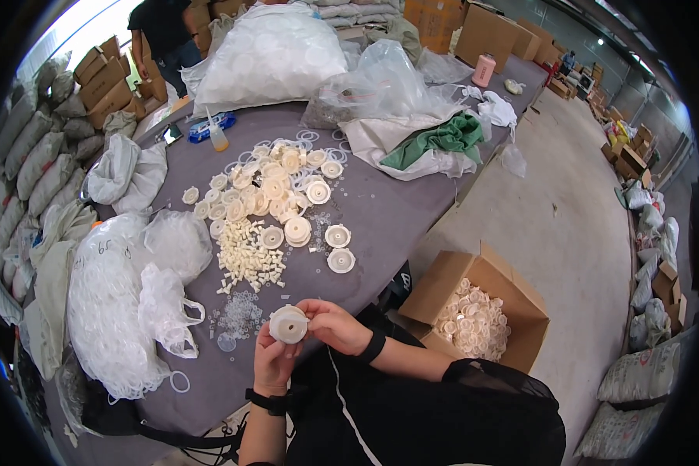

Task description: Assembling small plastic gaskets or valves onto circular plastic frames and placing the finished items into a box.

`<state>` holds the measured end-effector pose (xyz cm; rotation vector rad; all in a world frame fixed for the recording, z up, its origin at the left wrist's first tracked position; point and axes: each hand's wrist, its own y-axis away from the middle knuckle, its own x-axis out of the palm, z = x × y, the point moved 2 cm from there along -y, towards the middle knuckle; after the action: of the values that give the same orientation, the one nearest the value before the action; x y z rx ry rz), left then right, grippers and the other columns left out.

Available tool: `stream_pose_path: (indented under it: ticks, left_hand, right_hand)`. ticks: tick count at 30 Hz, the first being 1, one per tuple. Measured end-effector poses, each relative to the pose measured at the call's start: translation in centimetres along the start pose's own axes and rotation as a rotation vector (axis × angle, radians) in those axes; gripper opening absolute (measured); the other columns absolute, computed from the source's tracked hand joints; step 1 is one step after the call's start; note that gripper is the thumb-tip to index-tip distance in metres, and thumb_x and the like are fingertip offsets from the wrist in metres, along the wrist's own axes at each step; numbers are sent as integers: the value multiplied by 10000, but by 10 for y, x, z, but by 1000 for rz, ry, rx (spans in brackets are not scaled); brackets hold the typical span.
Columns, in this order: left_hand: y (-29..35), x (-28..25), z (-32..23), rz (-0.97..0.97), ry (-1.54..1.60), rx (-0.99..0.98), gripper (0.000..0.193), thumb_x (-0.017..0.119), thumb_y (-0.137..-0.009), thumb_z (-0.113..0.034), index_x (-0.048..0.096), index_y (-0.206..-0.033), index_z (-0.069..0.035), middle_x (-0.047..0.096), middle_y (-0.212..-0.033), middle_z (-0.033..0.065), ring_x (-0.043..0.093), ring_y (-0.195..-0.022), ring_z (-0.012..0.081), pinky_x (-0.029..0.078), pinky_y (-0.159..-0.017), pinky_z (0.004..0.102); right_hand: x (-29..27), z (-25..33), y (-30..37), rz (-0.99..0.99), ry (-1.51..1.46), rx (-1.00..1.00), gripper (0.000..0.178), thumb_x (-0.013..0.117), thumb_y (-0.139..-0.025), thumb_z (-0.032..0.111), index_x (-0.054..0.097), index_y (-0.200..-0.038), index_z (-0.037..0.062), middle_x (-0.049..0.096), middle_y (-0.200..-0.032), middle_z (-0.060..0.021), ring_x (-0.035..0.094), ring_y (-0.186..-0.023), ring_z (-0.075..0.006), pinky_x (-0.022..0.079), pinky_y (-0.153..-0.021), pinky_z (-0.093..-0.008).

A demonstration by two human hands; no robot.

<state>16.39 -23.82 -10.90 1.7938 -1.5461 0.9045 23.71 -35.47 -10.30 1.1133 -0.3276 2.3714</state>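
Fingers (318, 305) of the left hand (272, 361) and right hand (342, 328) pinch a round, cream plastic disc (286, 329); toward eleven o'clock, short ivory cylinders (248, 258) heap on the matte grey desk (380, 225).

A pink bottle (484, 71) stands on the bench (396, 213), beyond a green cloth (441, 143); at left, a person (163, 35) stands near boxes (107, 95) and sacks (37, 163).

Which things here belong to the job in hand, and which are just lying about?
Likely the job: disc, held by left hand and right hand; loose discs; cream plugs; clear bits.

Likely just lying about: pink bottle; green cloth; blue packet.
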Motion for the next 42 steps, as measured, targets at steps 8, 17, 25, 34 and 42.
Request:
stream_pose_path:
  ticks: [8, 17, 25, 34, 42]
  left_hand:
    - [-4, 23, 14, -336, -342, -4, 228, 471, -847, -261, 536, -790, -50, 504, -587, 7, 391, -393, 66, 301, -367, 201]
    - [-48, 50, 63, -318, -602, 104, 340, 396, -913, -304, 514, -683, -83, 446, -513, -48, 357, -386, 20, 236, -344, 181]
    - [-84, 78, 101, -193, -565, -126, 307, 365, -927, -265, 476, -717, -70, 457, -575, -32, 394, -451, 25, 270, -396, 165]
    - [-79, 68, 100, 406, -1060, 93, 60, 529, -810, -36, 540, -854, 4, 540, -728, 31, 491, -622, 81, 391, -570, 195]
    - [-123, 47, 74, 344, -2010, 351, 189, 615, -672, -77, 541, -839, -30, 490, -847, 111, 499, -820, 298, 407, -678, 397]
  right_hand:
    - [-2, -10, 6, -251, -81, -43, 177, 425, -857, 161, 515, -920, 23, 574, -824, -57, 570, -706, -150, 474, -612, -275]
    - [-38, 9, 15, -601, -251, -247, 304, 434, -889, 362, 521, -792, 87, 562, -728, -29, 557, -680, -129, 454, -623, -264]
    - [-66, 34, 49, -834, 22, -580, 355, 338, -919, 367, 516, -867, 64, 541, -714, -21, 512, -623, -117, 404, -547, -262]
    - [-123, 29, 74, -596, -493, -350, 278, 415, -893, 336, 540, -882, 88, 588, -801, -38, 544, -686, -137, 423, -547, -256]
    - [-182, 40, 164, -1084, -335, -551, 347, 352, -908, 385, 540, -895, 93, 597, -769, -23, 544, -640, -117, 355, -445, -208]
